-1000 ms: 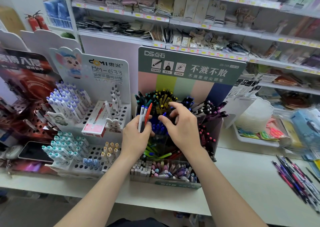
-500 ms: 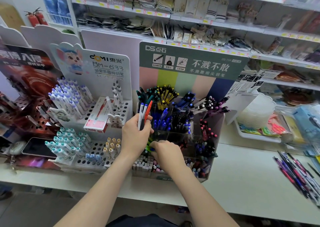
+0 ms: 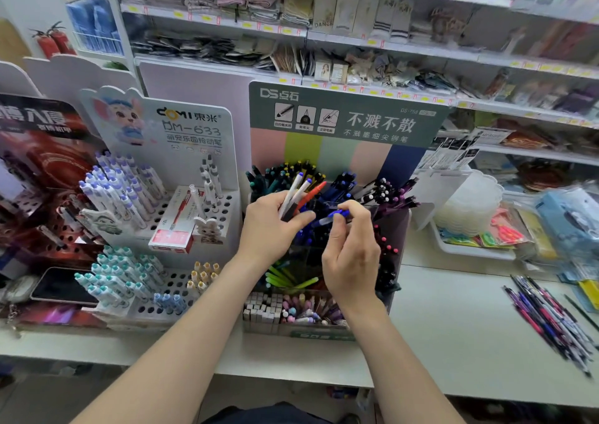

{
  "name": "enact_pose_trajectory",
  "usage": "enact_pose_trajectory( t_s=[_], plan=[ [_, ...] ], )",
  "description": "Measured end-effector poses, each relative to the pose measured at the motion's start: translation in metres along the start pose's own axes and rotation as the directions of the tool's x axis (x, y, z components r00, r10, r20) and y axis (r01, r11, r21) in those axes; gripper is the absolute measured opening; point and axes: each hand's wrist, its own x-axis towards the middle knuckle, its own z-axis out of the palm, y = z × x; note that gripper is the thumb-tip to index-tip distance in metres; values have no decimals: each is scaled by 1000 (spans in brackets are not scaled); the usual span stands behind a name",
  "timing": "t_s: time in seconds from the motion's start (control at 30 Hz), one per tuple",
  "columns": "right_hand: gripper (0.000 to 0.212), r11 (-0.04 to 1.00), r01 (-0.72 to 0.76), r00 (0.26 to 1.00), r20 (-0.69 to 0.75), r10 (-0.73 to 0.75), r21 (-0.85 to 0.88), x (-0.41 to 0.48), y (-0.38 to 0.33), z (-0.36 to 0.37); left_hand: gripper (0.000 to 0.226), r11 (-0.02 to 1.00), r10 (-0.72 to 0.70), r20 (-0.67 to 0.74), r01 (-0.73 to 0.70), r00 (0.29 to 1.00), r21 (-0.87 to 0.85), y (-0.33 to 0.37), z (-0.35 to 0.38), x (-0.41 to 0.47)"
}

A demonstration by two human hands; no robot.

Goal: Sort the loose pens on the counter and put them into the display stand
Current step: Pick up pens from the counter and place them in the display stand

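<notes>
Along the bottom of the view, from 7 to 4 o'clock: long white laminate counter. At 12 o'clock on it: tall card-backed display stand with green header, pastel stripes and clear compartments packed with upright pens. Just beside that, at 10 o'clock: white perforated plastic pen stand, only partly filled. Far out at 4 o'clock, well apart from the display stand: heap of loose dark, purple and pink pens, flat on the counter.

At centre, over the display stand's upper compartments: bare left hand. Grips with curled fingers a bundle of thin white-barrelled pens with blue tips plus one red pen, fanned toward 1 o'clock. Just beside it, at 3 o'clock: bare right hand, back toward the camera. Pinches a short blue pen between thumb and curled fingertips. Lies nearly level, near end toward 9 o'clock, close to the left thumb; cannot tell whether touching. Hangs above the blue pens of the display stand, not yet in a compartment.
</notes>
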Motion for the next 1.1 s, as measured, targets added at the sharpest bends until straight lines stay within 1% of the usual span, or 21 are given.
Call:
enact_pose_trajectory(
  t_s=[0.03, 0.1, 0.17, 0.23, 0.27, 0.3, 0.37, 0.4, 0.43, 0.5, 0.57, 0.6, 0.67, 0.7, 0.8, 0.83, 0.9, 0.97, 1.0, 1.03, 1.1],
  plan=[
    [17, 999, 40, 999, 36, -39, -20, 0, 3, 0, 14, 999, 17, -2, -17, 1000, 39, 0, 2, 1],
    [19, 993, 121, 982, 148, -120, 3, 1, 6, -1, 12, 989, 42, -37, -36, 998, 140, -2, 5, 3],
    [20, 987, 158, 965, 207, -159, 21, 11, 6, -4, 16, 975, 63, -128, -34, 990, 218, -7, 3, 4],
    [17, 993, 111, 974, 195, -117, 38, 25, 4, -8, 19, 972, 63, -213, -11, 975, 235, -12, -2, 2],
    [15, 996, 84, 976, 195, -91, 43, 31, 5, -10, 20, 973, 55, -223, -3, 973, 230, -13, -3, 0],
    [13, 997, 70, 971, 228, -76, 34, 35, 6, -11, 20, 974, 50, -208, -2, 977, 229, -12, -4, -1],
    [14, 997, 80, 934, 350, -67, -23, 39, 13, -9, 22, 965, 55, -150, -14, 987, 260, -7, -5, -1],
    [14, 995, 87, 922, 382, -61, -51, 40, 17, -8, 22, 959, 59, -137, -18, 989, 281, -5, -5, 1],
    [14, 995, 82, 922, 384, -50, -66, 39, 21, -6, 22, 956, 62, -144, -18, 988, 292, -3, -5, 2],
    [13, 996, 62, 919, 394, -30, -69, 39, 24, -2, 17, 961, 64, -207, -4, 976, 278, -5, -7, 3],
    [16, 993, 82, 887, 461, -33, -86, 42, 21, 2, 12, 965, 68, -243, -2, 968, 263, -6, -10, 2],
    [18, 989, 99, 889, 457, -40, -106, 44, 20, 4, 12, 964, 77, -241, -10, 967, 265, -5, -11, 2],
    [19, 982, 106, 928, 370, -41, -156, 51, 21, 10, 12, 964, 85, -226, -23, 970, 265, -2, -11, 3],
    [19, 981, 99, 936, 351, -34, -168, 53, 21, 13, 12, 966, 85, -220, -27, 972, 256, 0, -11, 4],
    [21, 984, 99, 890, 455, -23, -145, 57, 13, 15, 11, 973, 94, -204, -47, 974, 225, 5, -13, 2],
    [21, 980, 108, 884, 467, -17, -169, 60, 13, 14, 10, 973, 95, -197, -49, 976, 224, 4, -14, 1],
    [19, 971, 99, 896, 444, 7, -215, 66, 18, 14, 7, 974, 86, -181, -45, 980, 222, 1, -16, 0],
    [16, 982, 62, 872, 488, 34, -178, 68, 16, 14, 5, 975, 78, -164, -41, 983, 216, 0, -17, 0],
    [14, 984, 66, 863, 504, 25, -163, 69, 12, 14, 5, 975, 79, -160, -43, 984, 217, 1, -18, 1],
    [13, 985, 73, 878, 479, 11, -157, 70, 9, 15, 5, 975, 86, -163, -49, 983, 217, 1, -18, 2],
    [7, 992, 59, 938, 345, -16, -115, 73, 6, 13, 4, 975, 111, -186, -70, 976, 211, 2, -19, 3]
  ],
)
